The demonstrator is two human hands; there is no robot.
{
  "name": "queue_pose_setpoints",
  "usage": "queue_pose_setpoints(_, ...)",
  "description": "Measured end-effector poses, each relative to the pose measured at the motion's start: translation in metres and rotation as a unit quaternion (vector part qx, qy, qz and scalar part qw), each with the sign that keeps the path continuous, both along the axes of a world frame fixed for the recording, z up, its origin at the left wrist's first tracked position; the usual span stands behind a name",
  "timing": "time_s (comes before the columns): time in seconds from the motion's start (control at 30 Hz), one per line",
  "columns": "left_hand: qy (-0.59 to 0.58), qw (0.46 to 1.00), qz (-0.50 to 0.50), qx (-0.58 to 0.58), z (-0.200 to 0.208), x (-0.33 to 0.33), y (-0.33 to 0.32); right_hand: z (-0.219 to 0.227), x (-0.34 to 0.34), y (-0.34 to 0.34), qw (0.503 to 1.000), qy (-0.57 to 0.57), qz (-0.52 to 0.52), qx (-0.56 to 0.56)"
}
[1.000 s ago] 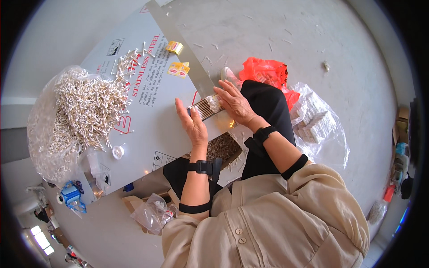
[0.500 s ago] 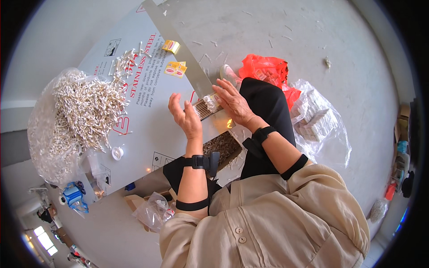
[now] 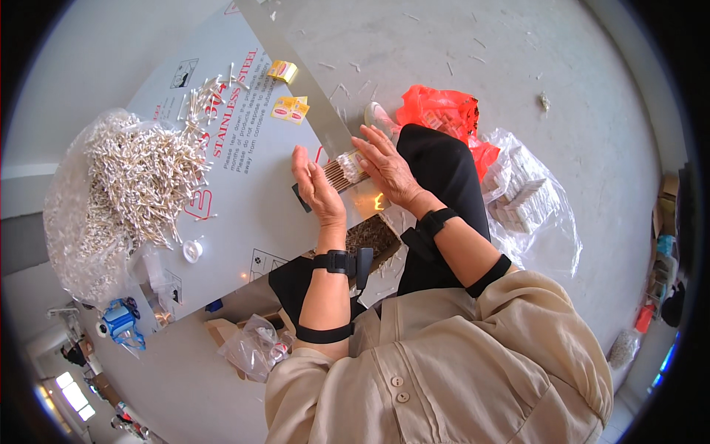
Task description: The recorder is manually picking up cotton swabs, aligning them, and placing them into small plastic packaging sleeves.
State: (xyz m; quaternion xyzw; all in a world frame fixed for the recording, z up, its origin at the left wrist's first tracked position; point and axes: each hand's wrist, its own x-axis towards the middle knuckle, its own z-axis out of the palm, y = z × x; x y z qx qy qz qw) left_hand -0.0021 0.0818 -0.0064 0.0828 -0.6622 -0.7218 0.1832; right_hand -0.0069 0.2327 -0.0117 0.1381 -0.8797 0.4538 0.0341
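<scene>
A bundle of cotton swabs (image 3: 342, 173) with brown sticks lies at the table's edge between my two hands, a bit of yellow and white wrapping by its right end. My left hand (image 3: 319, 189) is at the bundle's left end, fingers straight and upright, palm turned toward the sticks. Over the right end rests my right hand (image 3: 388, 172), its fingers stretched out flat. A dark strip (image 3: 299, 198) sticks out behind my left hand; the rest of it is hidden. Farther off on the table are yellow printed cards (image 3: 290, 109) and a small yellow stack (image 3: 282, 71).
A big heap of loose swabs (image 3: 144, 177) in clear plastic covers the left of the film-covered steel table (image 3: 244, 200). A white round lid (image 3: 192, 251) is beside it. Below the edge stands a box of swabs (image 3: 373, 240). Red (image 3: 440, 111) and clear bags (image 3: 526, 192) lie right.
My left hand has moved right, closer to the bundle's left end, uncovering the dark strip. My right hand has hardly moved.
</scene>
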Motion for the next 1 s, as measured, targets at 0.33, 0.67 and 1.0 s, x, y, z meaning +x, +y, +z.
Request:
queue_pose_setpoints(0.33, 0.004, 0.999, -0.037, -0.02, 0.0, -0.002, 0.004, 0.001, 0.001, 0.001, 1.0, 0.015, 0.006, 0.017)
queue_pose_setpoints(0.67, 0.005, 0.998, -0.068, 0.016, -0.003, -0.008, 0.003, 0.008, 0.001, -0.001, 0.997, 0.048, 0.006, 0.063)
queue_pose_setpoints(1.0, -0.036, 0.911, -0.054, -0.408, 0.024, -0.006, -0.028, 0.005, 0.001, 0.002, 0.998, 0.039, -0.004, 0.056)
